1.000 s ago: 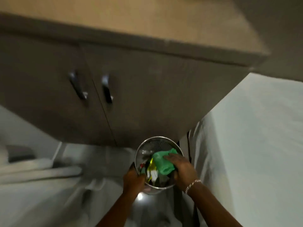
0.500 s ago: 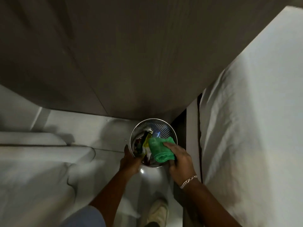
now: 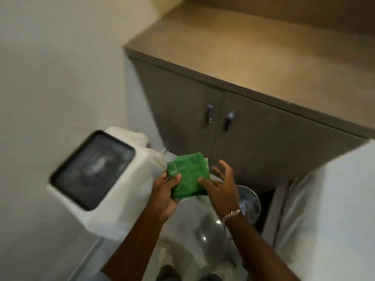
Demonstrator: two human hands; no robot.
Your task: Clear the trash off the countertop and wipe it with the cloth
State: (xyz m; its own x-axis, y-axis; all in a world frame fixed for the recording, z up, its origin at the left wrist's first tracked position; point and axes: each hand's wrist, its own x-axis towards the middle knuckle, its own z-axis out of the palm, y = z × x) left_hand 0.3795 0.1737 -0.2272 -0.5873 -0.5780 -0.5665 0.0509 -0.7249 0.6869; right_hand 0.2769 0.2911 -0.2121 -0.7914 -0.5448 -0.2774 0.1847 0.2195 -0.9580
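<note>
Tan desk (image 3: 253,57) looks bare of trash but not yet wiped; left hand (image 3: 165,191) grips folded green cloth (image 3: 188,176), right hand (image 3: 221,185) spread, touching it.

I see a bright green cloth (image 3: 187,176) at the centre of the frame, plain, no print. The countertop (image 3: 263,55) in the upper right is tan-beige, and the cabinet doors (image 3: 253,142) below it are dull grey-brown with dark metal handles (image 3: 228,120). At left, a black tray (image 3: 92,169) sits on something draped in white. The bin rim (image 3: 250,201) at lower right looks silvery. I make out a silver chain bracelet (image 3: 231,214) there too. The wall (image 3: 50,57) is off-white.
</note>
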